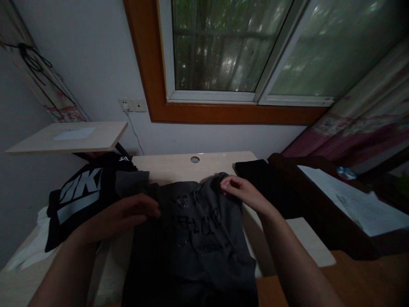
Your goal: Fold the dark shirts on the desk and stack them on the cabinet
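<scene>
A dark grey T-shirt (pixel 207 260) with black lettering across its chest lies spread over the pale desk and hangs toward me at the front edge. My right hand (pixel 241 192) is closed at the shirt's upper right shoulder, fingertips pinched against the cloth. Over the shirt's upper left side is my left hand (pixel 137 209), its fingers bent and the thumb apart from them, with no cloth visible between them. A grey sleeve (pixel 131 181) sticks out beyond that hand. Deep shadow hides the shirt's lower part.
A black garment with a grey print (pixel 81 192) lies at the left, beside white cloth (pixel 28 251) and below a raised shelf (pixel 67 132). Folded black cloth (pixel 268 183) rests at the right. Papers (pixel 354 200) cover a dark surface farther right. The desk (pixel 172 166) meets a windowed wall.
</scene>
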`<control>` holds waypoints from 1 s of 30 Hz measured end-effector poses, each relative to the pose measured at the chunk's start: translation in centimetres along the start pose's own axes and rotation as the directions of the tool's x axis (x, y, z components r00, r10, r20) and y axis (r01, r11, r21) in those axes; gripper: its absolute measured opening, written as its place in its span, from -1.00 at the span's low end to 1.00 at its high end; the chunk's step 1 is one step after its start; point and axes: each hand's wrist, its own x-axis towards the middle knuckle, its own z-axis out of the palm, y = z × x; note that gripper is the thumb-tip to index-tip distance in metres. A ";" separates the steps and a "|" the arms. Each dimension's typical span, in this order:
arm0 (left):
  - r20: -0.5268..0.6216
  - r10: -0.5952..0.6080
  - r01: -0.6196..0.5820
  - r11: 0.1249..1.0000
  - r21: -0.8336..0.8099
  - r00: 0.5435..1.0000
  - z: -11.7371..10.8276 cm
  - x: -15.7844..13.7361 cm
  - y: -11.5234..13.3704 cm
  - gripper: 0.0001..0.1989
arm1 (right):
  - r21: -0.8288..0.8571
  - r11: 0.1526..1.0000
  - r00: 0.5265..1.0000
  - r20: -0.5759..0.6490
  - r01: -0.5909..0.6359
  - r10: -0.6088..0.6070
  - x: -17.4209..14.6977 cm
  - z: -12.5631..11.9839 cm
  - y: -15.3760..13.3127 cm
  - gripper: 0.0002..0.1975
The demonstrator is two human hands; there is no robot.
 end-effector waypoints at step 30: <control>0.109 -0.060 0.009 0.910 0.415 0.992 2.6 -0.5 -1.1 -0.80 | 0.015 0.925 0.846 0.411 -0.379 0.340 -3.4 -4.5 0.3 -0.43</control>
